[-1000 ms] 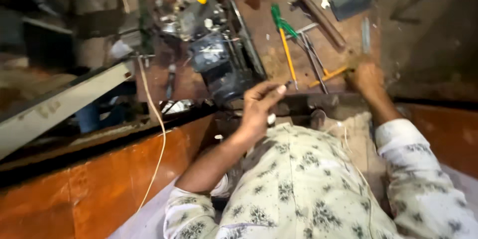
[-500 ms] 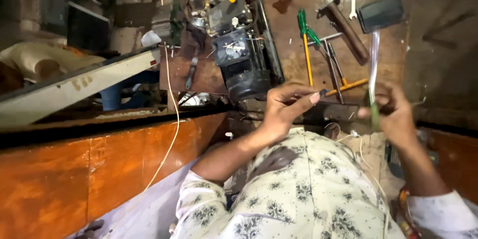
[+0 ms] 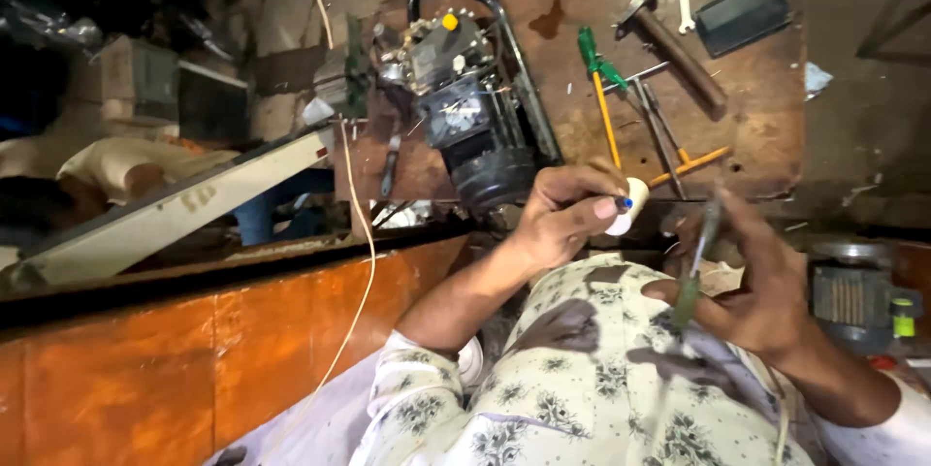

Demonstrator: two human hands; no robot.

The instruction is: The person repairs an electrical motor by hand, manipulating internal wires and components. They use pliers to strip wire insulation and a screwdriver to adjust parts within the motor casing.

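Left hand (image 3: 562, 214) pinching small white roll (image 3: 624, 206); right hand (image 3: 752, 282) gripping blurred thin tool (image 3: 700, 255)

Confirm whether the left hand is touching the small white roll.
Touching. The head view shows the left hand pinching the small white roll between its fingertips, with no gap; the right hand holds a blurred green-handled tool apart from it.

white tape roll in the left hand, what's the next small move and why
Probably bring the two hands together. The left hand pinches a small white tape roll, while the right hand holds a thin green-handled tool upright, blurred, just beside it. A gap shows between them.
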